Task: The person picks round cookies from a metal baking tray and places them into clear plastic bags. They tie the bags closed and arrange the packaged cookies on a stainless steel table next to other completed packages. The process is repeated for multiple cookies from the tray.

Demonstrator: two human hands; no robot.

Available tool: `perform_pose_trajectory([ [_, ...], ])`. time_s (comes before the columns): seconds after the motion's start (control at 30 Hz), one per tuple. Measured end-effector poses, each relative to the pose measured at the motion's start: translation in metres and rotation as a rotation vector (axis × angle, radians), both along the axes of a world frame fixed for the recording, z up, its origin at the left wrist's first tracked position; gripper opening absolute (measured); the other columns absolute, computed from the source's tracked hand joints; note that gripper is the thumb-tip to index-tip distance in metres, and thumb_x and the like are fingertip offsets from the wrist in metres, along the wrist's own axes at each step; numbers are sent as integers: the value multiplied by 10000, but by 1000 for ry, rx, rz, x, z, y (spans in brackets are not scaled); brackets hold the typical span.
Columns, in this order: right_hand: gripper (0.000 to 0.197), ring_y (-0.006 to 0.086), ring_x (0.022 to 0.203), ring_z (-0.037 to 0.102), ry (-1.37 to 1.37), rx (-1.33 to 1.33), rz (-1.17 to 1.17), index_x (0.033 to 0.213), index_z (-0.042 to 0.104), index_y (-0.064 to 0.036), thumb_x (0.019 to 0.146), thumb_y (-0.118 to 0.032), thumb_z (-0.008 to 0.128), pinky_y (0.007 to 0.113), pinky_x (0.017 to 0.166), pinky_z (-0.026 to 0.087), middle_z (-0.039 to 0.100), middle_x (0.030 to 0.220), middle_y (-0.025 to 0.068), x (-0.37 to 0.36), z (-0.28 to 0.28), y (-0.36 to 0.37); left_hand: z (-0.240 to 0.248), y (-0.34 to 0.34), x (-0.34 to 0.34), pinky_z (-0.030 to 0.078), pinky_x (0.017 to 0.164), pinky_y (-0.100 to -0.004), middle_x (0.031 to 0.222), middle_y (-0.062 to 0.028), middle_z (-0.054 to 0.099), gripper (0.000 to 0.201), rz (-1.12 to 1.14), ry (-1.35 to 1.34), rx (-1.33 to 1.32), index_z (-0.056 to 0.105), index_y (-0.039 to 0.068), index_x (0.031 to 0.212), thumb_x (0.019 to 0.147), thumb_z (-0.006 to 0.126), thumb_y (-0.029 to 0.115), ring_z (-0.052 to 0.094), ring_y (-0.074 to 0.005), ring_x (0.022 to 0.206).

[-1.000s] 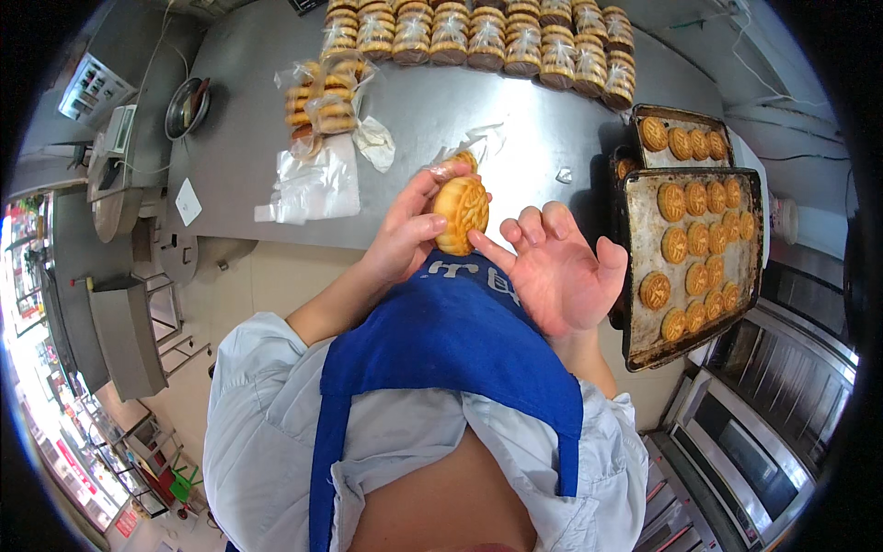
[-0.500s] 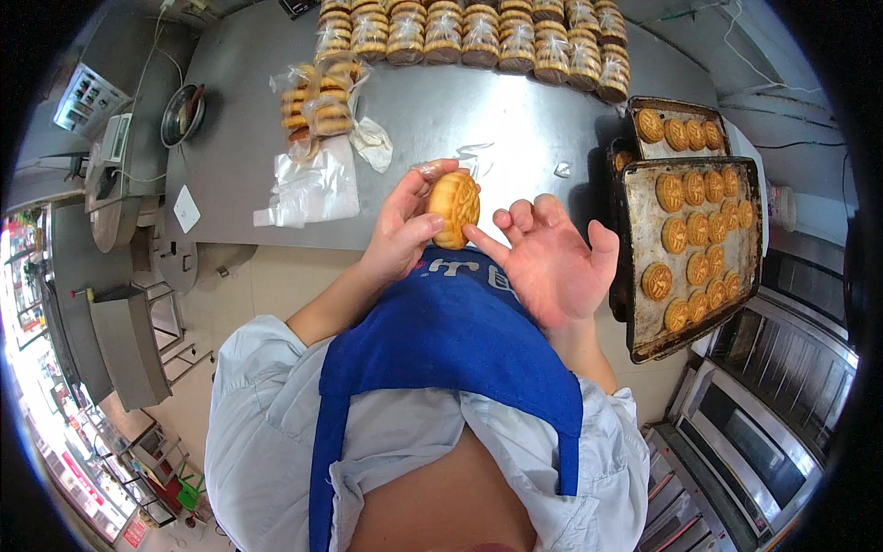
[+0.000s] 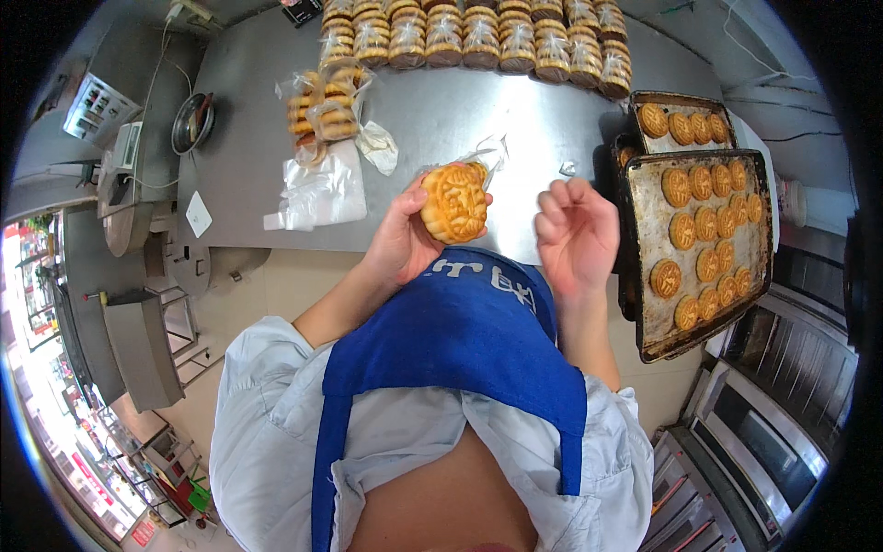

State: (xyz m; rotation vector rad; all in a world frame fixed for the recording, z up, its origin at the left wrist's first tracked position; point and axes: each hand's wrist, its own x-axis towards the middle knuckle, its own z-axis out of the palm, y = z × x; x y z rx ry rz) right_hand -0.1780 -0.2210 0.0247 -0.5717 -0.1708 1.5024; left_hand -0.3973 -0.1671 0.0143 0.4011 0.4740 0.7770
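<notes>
Now: we see 1 round golden pastry (image 3: 455, 204) above the tabletop's near edge, just beyond the blue apron (image 3: 451, 354). Our left hand (image 3: 405, 230) is clamped on it, thumb at the left rim, fingers behind. Changes over the last 1.0 s: the pastry has turned from nearly edge-on to show its moulded face, and our right hand (image 3: 578, 230) has come off its rim and curled up. The right grip is apart from the pastry, blurred; we cannot tell whether its fingertips meet. Our reading: the left hand alone now supports the pastry, leaving the right unoccupied as far as we see. Behind the pastry: clear film (image 3: 497, 152) and part of a 2nd pastry, mostly hidden.

Surface: grey metal tabletop (image 3: 262, 101). Far side, bagged pastry stacks (image 3: 483, 41) in a row; left of centre, a bagged cluster (image 3: 331, 106), with flat clear bags (image 3: 322, 189) nearer and crumpled white paper (image 3: 377, 147) to its right. Far left, a round pan (image 3: 192, 124). Right, 2 dark-rimmed trays: the near tray (image 3: 651, 232) well filled, the far tray (image 3: 685, 99) showing 4 pastries.

Room: pale floor (image 3: 285, 290), oven (image 3: 763, 437) near right, bright shopfront (image 3: 46, 414) at left.
</notes>
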Motion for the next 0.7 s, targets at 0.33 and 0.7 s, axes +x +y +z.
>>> perform_pose_trajectory([
  [0.33, 681, 332, 1254, 435, -1504, 344, 167, 1288, 507, -42, 713, -267, 792, 408, 1068, 332, 508, 1290, 172, 20, -15, 4, -8, 0, 38, 474, 985, -470, 1371, -188, 451, 677, -197, 119, 109, 339, 1, 1402, 861, 600, 313, 495, -315, 1242],
  [0.7, 555, 170, 848, 638, -1029, -370, -336, 1237, 506, -18, 784, -214, 761, 294, 732, 527, 650, 1023, 139, 121, -24, -66, -1, -4, 78, 482, 937, -368, 1396, -191, 437, 689, -323, 219, 62, 361, -18, 1392, 873, 608, 362, 542, -268, 1165],
])
